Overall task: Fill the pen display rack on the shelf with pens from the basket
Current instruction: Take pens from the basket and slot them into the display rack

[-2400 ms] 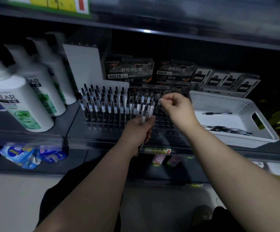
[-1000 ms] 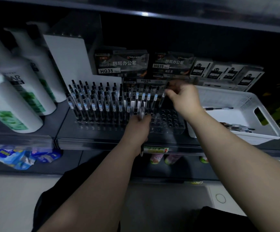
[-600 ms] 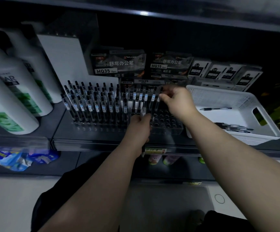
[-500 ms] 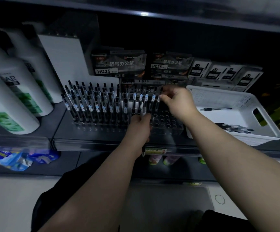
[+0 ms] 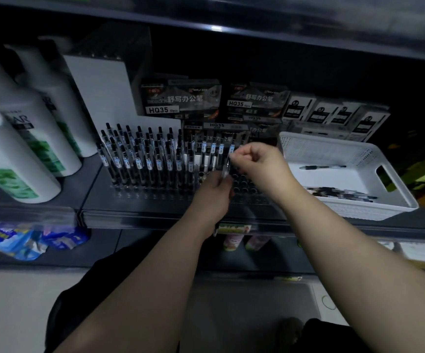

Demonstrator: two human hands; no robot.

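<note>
The pen display rack (image 5: 247,186) stands on the shelf, its left and middle holes full of upright black pens (image 5: 140,159), its right holes bare. My left hand (image 5: 212,193) grips a small bundle of pens in front of the rack. My right hand (image 5: 257,161) pinches the top of one clear pen (image 5: 225,169) that sticks up out of that bundle. The white basket (image 5: 389,192) sits to the right and holds several loose pens (image 5: 341,193).
Large white pump bottles (image 5: 15,149) crowd the shelf's left side. Boxed pen packs (image 5: 180,100) line the back behind the rack. A white card (image 5: 99,93) stands behind the pens. Blue packets (image 5: 15,238) lie on the lower shelf at left.
My right hand has come down from the rack's back row to the bundle in my left hand and now pinches a pen there. My left hand stays put.
</note>
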